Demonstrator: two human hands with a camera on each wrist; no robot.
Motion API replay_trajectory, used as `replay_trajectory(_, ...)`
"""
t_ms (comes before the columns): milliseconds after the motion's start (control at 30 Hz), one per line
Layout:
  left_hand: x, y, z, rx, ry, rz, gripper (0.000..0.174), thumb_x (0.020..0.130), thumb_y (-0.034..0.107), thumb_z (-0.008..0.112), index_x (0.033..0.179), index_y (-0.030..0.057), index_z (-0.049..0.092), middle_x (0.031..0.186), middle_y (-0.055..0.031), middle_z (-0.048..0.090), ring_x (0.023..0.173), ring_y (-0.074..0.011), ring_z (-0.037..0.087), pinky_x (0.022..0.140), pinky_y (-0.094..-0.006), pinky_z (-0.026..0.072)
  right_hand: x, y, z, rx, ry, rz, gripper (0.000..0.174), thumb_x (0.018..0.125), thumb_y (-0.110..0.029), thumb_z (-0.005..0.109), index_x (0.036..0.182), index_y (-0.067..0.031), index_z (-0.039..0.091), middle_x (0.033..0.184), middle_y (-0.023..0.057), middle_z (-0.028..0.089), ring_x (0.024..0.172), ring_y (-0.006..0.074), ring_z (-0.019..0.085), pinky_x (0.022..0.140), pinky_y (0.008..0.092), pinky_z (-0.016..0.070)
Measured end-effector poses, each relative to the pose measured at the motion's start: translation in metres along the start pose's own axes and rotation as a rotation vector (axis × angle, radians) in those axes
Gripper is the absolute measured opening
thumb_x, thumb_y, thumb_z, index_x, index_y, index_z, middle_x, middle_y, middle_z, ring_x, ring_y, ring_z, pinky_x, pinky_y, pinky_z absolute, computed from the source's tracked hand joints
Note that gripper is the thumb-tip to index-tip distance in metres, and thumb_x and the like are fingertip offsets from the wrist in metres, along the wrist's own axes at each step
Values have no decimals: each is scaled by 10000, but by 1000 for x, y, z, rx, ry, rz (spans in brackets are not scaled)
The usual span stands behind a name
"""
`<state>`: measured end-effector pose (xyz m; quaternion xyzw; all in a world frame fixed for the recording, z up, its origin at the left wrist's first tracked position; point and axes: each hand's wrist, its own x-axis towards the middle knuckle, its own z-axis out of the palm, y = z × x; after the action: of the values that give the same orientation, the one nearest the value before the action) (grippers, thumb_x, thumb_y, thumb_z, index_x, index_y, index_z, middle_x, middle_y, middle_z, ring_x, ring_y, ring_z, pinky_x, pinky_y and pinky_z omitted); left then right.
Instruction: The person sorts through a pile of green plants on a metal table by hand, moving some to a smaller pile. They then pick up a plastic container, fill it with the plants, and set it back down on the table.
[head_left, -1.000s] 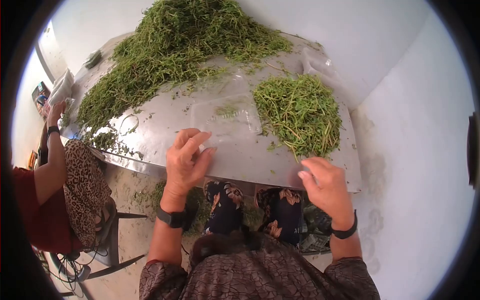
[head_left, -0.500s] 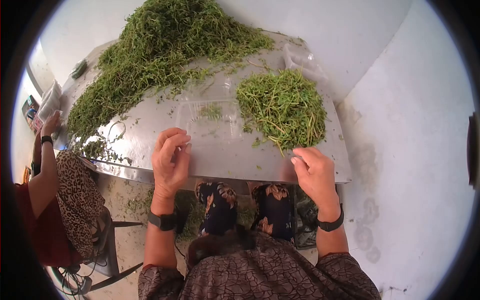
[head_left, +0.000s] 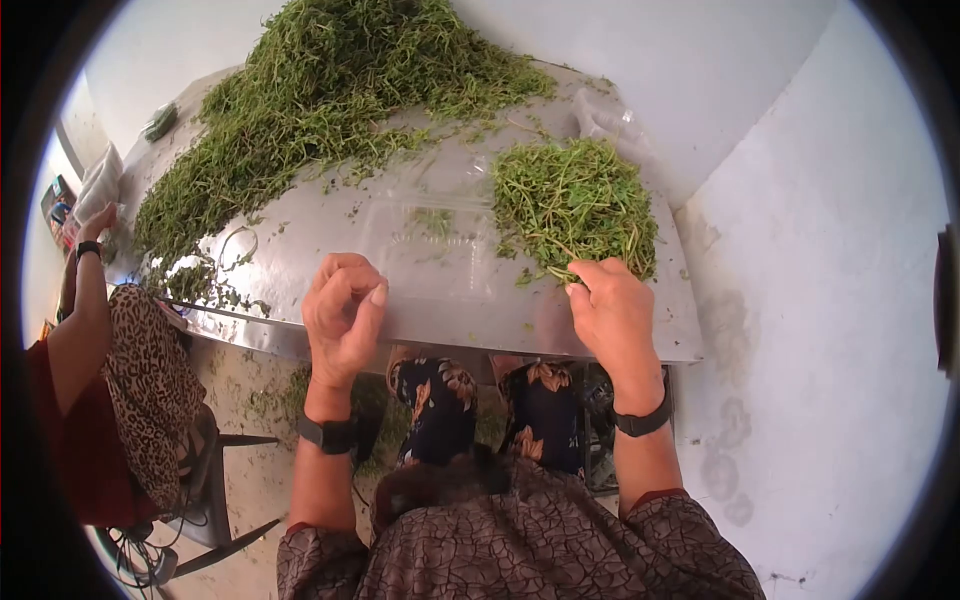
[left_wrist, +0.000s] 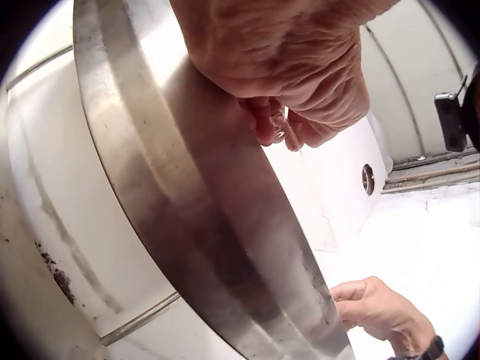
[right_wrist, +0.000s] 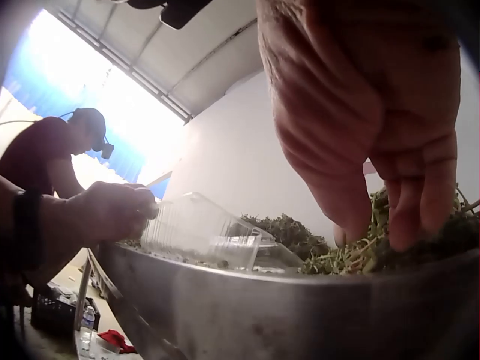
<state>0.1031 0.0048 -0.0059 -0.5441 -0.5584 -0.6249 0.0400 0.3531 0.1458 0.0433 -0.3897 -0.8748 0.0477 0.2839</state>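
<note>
A clear plastic container [head_left: 432, 290] lies open on the metal table, a few bits of greens showing through it. My left hand [head_left: 343, 312] is curled at its near left corner, and thumb and fingers pinch a clear, shiny edge in the left wrist view. To the right sits a small heap of leafy green stems [head_left: 575, 200]. My right hand [head_left: 612, 310] reaches to the near side of this heap. In the right wrist view its fingers [right_wrist: 406, 217] point down among the stems, with a gap between thumb and fingers.
A much larger mound of greens [head_left: 330, 90] covers the back and left of the table [head_left: 270, 215]. Clear plastic containers [head_left: 605, 120] stand at the back right by the wall [head_left: 790, 230]. Another person's arm [head_left: 85, 290] is at the left end.
My right hand has moved forward to the near edge of the small heap. My left hand stays by the container's corner, its fingers curled more closely. The head view has shifted slightly.
</note>
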Motion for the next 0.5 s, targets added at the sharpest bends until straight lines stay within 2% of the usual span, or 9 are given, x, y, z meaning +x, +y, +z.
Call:
replay_trajectory(133,0,-3,-2,-35,16,6,64,788,8,639,846,23,615,865,-66,584,686,-143,526,597,-258,426,3,1,11,-139,-34,33,183,797,-86,681,976,-59,706,819,143,613,743,343,622,663,427,484)
replay_trajectory(267,0,1,1,-35,21,-34,80,779,15,654,854,24,627,890,-66,585,689,-135,524,594,-254,422,3,4,16,-159,-50,46,137,795,-65,671,929,-62,703,813,142,612,734,344,619,660,424,484)
replay_trajectory(333,0,1,3,-58,2,-39,121,764,19,671,882,28,650,924,-67,587,664,-119,520,575,-241,415,0,9,19,-98,72,-12,43,776,-35,658,818,-46,659,715,130,563,668,334,610,592,429,488)
replay_trajectory(500,-1,0,5,-17,-46,-5,177,750,20,683,925,34,669,948,-68,588,610,-100,506,535,-230,416,-3,15,22,8,183,-28,54,771,-19,634,813,-41,657,733,144,594,680,342,609,597,430,486)
